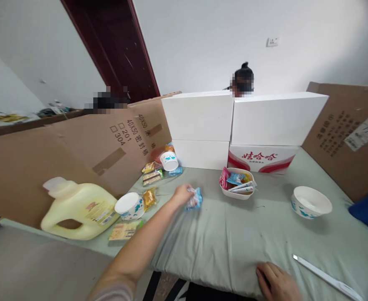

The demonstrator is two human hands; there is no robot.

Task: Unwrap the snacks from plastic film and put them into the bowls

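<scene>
My left hand [183,194] reaches out over the green cloth. Its fingers pinch a small blue-and-white snack packet [195,200]. To the right of it, a white bowl [236,195] holds several packets, among them a pink one [224,177], a blue one [235,178] and slim white sticks [242,187]. My right hand [279,283] rests at the near edge of the cloth with loosely bent fingers and no object visible in it. Beside that hand lies a long white tool [326,276], perhaps a cutter.
On the left are a pale yellow jug [80,211], a paper bowl [130,207], a paper cup [169,161] and several snack packets [153,177]. Another bowl [311,202] stands right. White boxes [199,119] and cardboard panels [102,146] wall the back. People's heads show behind.
</scene>
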